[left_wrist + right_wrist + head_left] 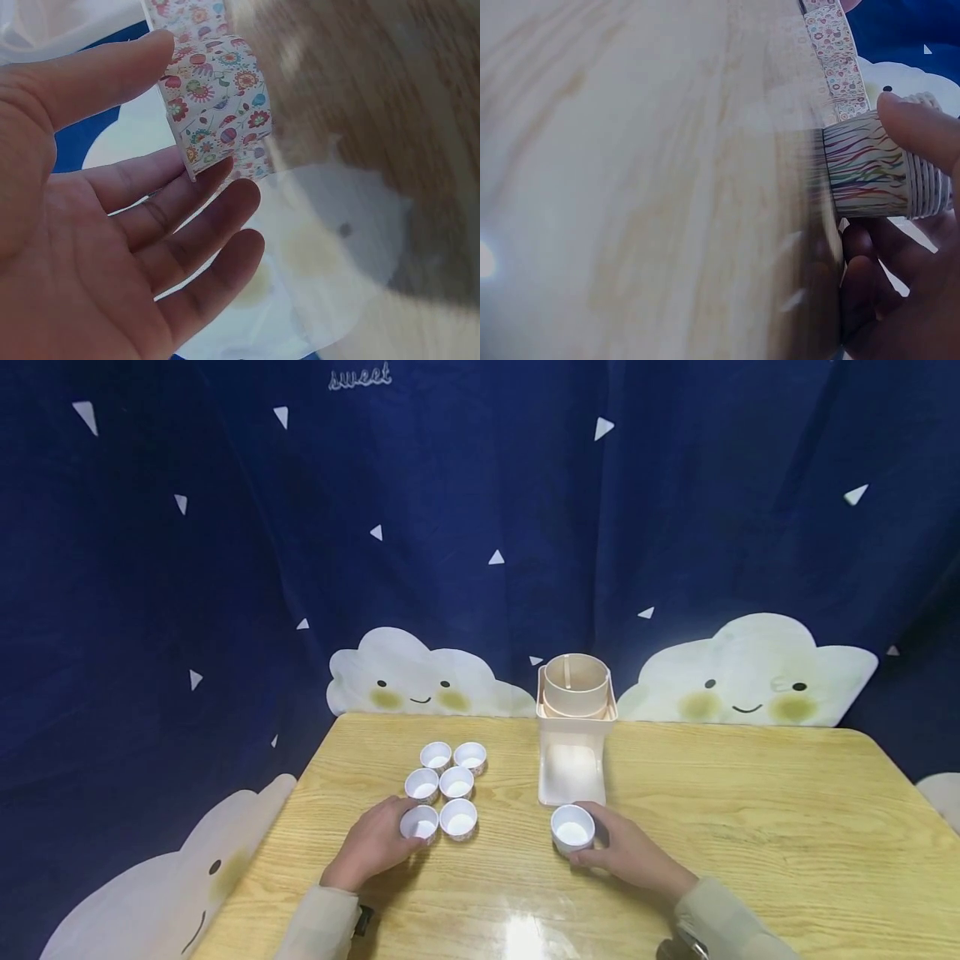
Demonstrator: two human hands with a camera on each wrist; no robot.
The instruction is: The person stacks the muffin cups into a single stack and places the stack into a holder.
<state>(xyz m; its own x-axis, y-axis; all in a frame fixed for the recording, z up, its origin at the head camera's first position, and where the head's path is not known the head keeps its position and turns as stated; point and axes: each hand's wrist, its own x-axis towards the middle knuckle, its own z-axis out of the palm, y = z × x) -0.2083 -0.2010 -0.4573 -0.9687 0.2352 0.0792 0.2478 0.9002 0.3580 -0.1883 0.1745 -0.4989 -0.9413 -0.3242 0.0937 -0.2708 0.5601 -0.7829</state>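
With my left hand (377, 843), I pinch a floral paper cup (419, 824) between thumb and fingers, presumably steadying it beside five floral neighbours (457, 785) at 12 to 3 o'clock on the tabletop (750, 827). My right hand (630, 853) curls round nested striped paper cups (572, 830), seemingly to hold the stack together, at 6 o'clock from the beige cylinder-topped stand (572, 727).

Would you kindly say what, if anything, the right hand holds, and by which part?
The right hand holds a stack of striped paper cups by its sides.
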